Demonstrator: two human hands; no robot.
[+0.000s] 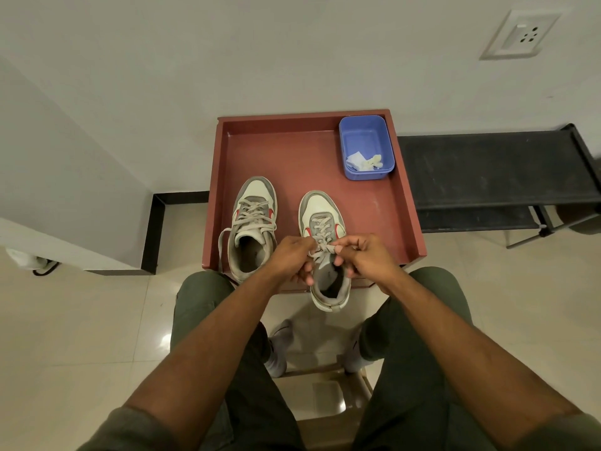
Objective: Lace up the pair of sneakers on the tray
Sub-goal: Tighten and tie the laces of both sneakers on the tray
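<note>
Two grey-and-white sneakers with red accents stand on a reddish-brown tray [292,151]. The left sneaker [252,222] is laced, with a loose lace loop hanging over the tray's left front edge. The right sneaker [325,229] juts over the tray's near edge, heel toward me. My left hand [292,258] and my right hand [364,258] meet over its upper eyelets. Each hand pinches part of the grey lace [320,250] stretched between them above the tongue.
A blue plastic tub [366,146] with small white scraps sits in the tray's far right corner. A black bench [494,177] stands to the right against the wall. My knees in green trousers flank the tray's near edge.
</note>
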